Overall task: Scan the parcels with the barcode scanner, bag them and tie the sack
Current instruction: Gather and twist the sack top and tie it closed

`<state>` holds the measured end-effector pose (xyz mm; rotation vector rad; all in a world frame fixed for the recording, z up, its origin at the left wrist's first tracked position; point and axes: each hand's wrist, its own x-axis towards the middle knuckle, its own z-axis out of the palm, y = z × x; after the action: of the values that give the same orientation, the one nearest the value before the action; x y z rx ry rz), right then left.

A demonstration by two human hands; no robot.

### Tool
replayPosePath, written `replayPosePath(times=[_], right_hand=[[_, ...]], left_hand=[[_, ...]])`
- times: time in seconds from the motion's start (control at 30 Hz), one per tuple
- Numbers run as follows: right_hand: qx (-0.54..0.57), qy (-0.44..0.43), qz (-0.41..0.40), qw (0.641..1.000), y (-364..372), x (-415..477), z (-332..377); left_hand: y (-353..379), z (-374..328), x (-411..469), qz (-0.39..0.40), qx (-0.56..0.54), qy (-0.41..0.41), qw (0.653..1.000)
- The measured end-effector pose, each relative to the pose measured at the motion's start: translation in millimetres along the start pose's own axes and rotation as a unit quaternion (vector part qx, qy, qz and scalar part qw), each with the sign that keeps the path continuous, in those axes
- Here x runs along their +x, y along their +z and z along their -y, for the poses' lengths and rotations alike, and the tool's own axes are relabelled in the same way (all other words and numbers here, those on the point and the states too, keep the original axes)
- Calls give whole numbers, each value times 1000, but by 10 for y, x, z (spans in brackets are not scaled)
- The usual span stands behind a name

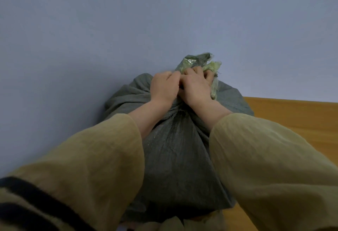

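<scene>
Nearest, the mustard sleeves (87, 161) flank the sack (173, 157), which stands bulging on the wooden surface (296, 119), at its back edge against the wall (128, 20). Farther up, the left hand (163, 88) and right hand (196, 86) both clench the gathered neck, knuckles touching. Whether a knot is formed there is hidden under the fingers. If either grip slackens, the bunched weave could spring open and the frayed mouth (198, 61) slip through. Free room lies only rightward along the wood; the wall blocks behind
</scene>
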<state>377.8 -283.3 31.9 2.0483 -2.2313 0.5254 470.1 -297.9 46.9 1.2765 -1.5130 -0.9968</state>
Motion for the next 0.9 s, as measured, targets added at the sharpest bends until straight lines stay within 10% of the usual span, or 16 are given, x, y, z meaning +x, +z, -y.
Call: replayPosePath(times=[0.33,0.5,0.77,0.9], right_hand=[[43,-26,32,998,-7,65,-147],[59,-34,46,997,-2,26,-246],[183,-44,-100,977,-141,-77,-394],[29,-64,41,997,-155,-281,-440]], left_hand=[[-302,-63,235,82,-57,-85,991],[-286,85,135,131,137,-22,982],[-56,309,34,206,479,125,844],[19,419,119,265,606,60,748]])
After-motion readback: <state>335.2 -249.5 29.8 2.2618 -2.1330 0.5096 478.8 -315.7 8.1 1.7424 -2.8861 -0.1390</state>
